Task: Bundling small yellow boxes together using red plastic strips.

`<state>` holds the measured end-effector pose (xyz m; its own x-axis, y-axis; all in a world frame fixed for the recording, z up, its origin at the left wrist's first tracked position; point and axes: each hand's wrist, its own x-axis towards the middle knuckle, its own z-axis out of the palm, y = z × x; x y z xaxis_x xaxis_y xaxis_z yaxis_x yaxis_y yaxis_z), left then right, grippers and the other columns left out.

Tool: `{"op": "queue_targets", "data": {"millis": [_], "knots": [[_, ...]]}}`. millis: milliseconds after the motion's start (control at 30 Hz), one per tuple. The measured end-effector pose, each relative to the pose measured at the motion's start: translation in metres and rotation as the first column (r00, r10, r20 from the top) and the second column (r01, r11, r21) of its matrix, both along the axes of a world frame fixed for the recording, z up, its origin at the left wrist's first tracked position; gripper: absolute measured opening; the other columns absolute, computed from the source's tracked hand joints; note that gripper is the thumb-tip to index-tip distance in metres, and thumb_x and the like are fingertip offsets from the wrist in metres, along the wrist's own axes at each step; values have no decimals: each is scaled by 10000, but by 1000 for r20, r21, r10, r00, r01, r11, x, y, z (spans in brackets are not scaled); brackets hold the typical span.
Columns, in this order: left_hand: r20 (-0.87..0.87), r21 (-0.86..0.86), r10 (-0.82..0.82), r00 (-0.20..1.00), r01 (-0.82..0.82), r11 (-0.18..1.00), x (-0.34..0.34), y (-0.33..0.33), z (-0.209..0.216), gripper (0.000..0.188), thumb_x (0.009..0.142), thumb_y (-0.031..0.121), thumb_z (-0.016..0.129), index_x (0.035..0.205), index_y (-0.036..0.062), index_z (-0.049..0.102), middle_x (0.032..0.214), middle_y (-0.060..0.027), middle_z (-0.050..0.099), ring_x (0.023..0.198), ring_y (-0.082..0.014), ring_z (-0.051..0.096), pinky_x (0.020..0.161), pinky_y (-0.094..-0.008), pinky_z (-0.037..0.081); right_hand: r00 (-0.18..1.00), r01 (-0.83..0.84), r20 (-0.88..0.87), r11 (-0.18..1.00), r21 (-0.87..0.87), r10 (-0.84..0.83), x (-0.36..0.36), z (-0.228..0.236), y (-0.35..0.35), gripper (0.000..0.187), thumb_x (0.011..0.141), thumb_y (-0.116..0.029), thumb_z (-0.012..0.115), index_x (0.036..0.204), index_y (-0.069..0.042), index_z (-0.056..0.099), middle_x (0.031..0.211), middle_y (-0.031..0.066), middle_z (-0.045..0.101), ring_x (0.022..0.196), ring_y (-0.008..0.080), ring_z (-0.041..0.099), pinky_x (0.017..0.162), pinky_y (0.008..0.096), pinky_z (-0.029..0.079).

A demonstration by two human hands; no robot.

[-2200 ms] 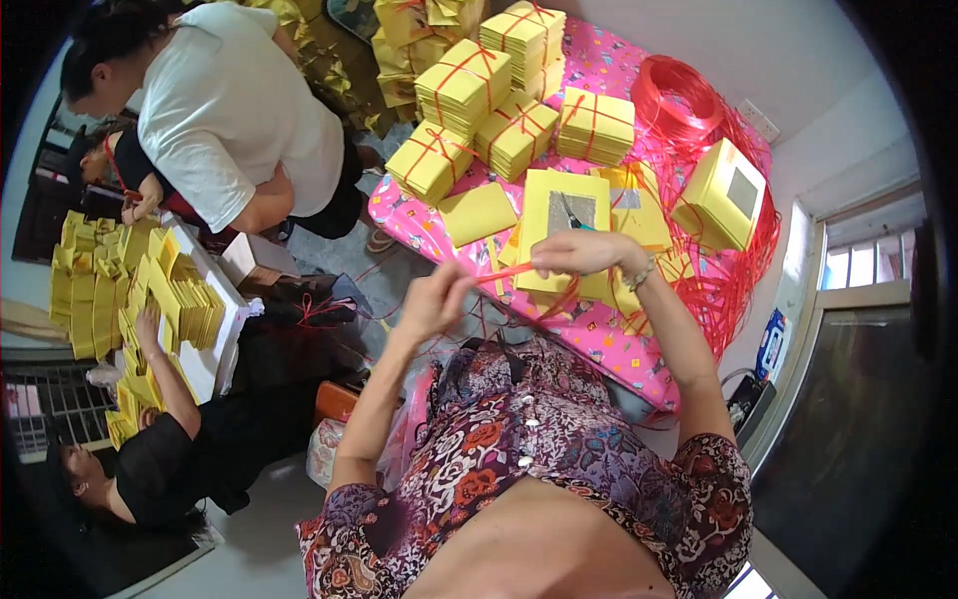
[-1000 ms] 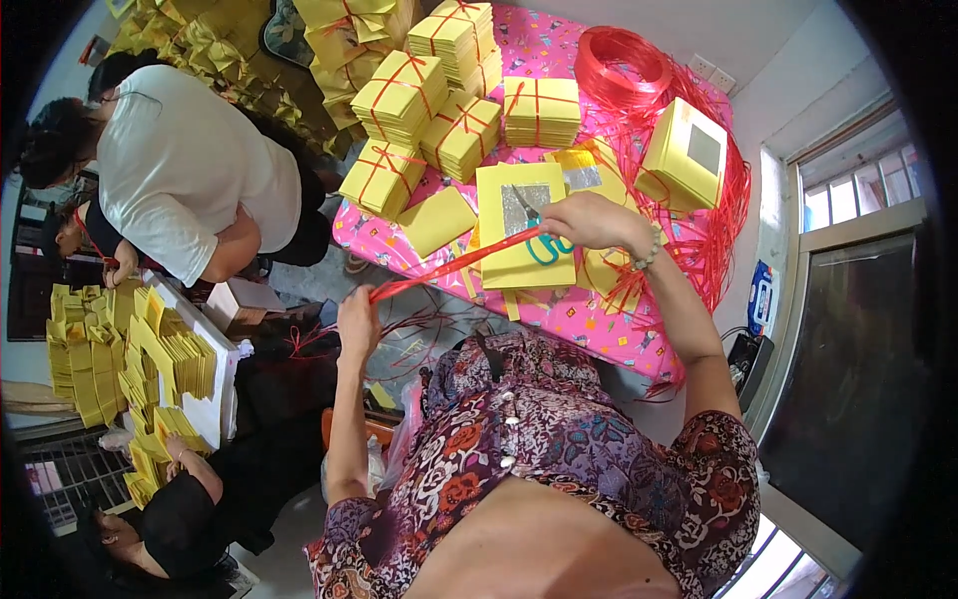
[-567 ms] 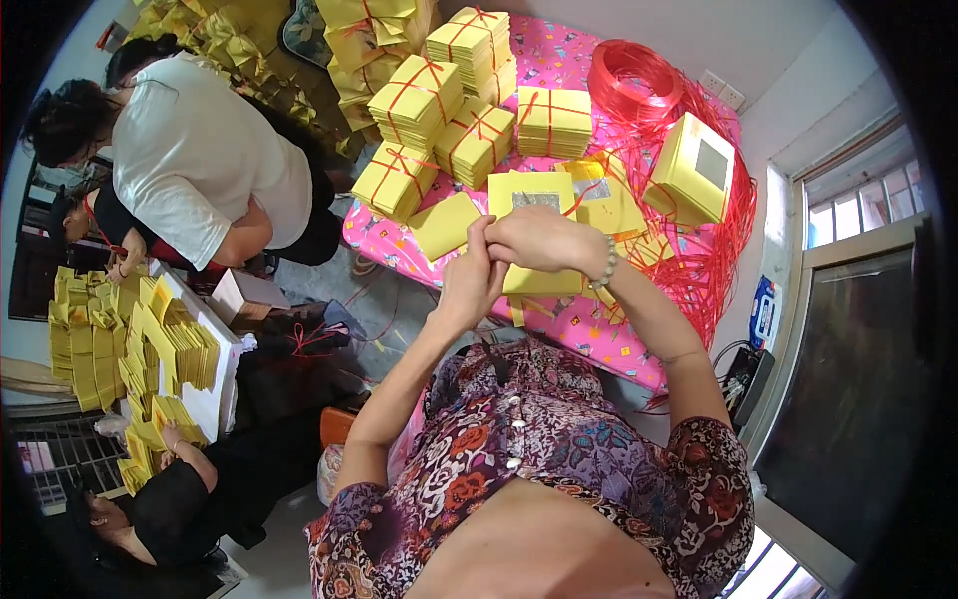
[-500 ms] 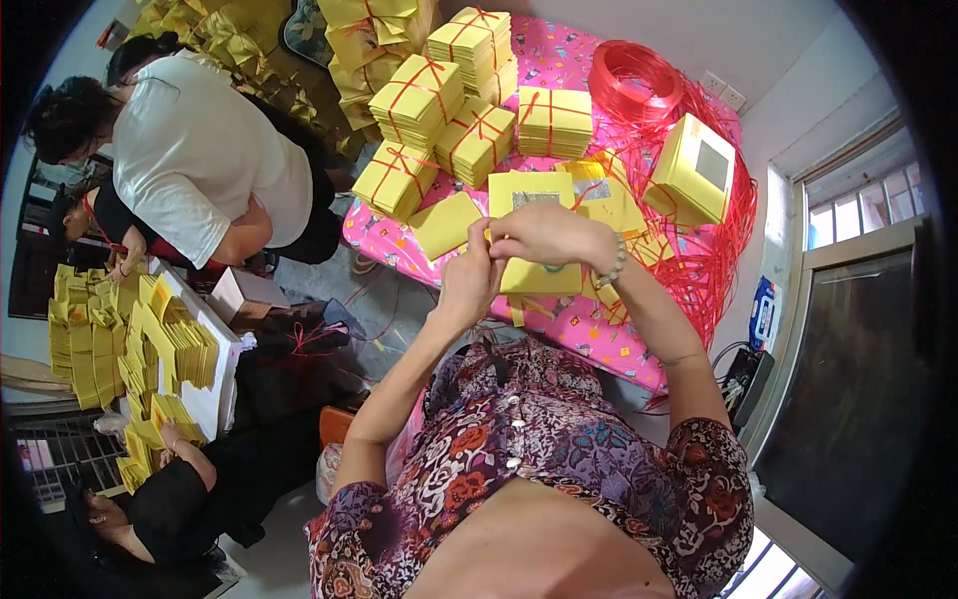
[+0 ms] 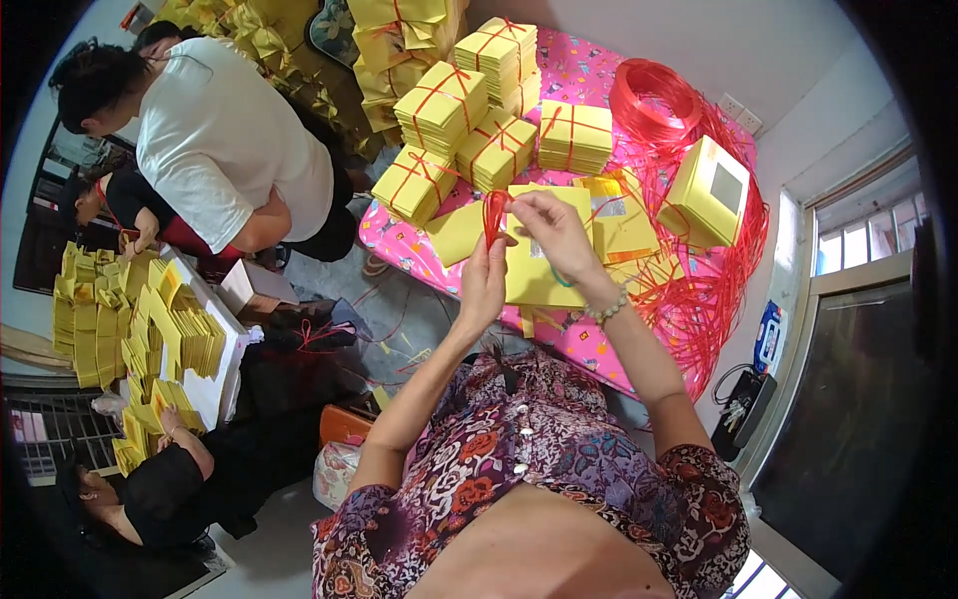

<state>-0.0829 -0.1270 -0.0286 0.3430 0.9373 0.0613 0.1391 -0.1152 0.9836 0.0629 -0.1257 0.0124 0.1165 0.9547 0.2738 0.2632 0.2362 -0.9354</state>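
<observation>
The ribbon (image 5: 493, 215), stretched out earlier, is now gathered: left hand (image 5: 484, 283) holding its loops, right hand (image 5: 561, 238) pinching narrowly beside them.

I count one red ribbon coil (image 5: 644, 112). Left of it stand at least six yellow bundles (image 5: 576, 140); below it, one windowed yellow stack (image 5: 689, 195); right of it, two wall sockets (image 5: 749, 121); below-left, one red ribbon loop (image 5: 493, 216).
</observation>
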Motion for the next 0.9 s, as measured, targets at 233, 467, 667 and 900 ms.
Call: {"op": "queue_targets", "data": {"millis": [233,467,667,900], "knots": [[-44,103,66,997,-61,993,7,-7,2,339,975,247,362,1239,40,413,650,-125,524,547,-233,520,495,-359,388,672,-181,-740,968,-177,-10,-41,5,-6,196,916,-222,542,968,-47,615,842,-43,581,740,23,491,659,165,400],[80,53,167,983,-172,984,1,-1,3,268,969,204,377,1128,16,485,772,-112,575,658,-200,545,596,-322,425,725,-168,-689,967,-190,-10,-48,0,-7,199,926,-200,519,1009,-29,577,897,-11,574,810,42,496,720,188,406],[427,-63,189,884,-179,982,-25,17,41,222,982,223,369,888,72,501,905,-33,526,850,-122,504,824,-282,370,960,-189,-198,979,78,201,-51,-10,-5,338,978,-271,356,1146,4,462,1100,100,517,1052,169,483,922,295,372],[882,-249,168,440,134,959,-102,41,91,245,973,308,382,857,117,482,579,62,294,434,-30,212,408,-188,191,505,-862,-585,346,-370,635,-64,-24,-23,379,976,-354,357,937,-28,548,810,4,517,721,98,463,649,268,429]]}}
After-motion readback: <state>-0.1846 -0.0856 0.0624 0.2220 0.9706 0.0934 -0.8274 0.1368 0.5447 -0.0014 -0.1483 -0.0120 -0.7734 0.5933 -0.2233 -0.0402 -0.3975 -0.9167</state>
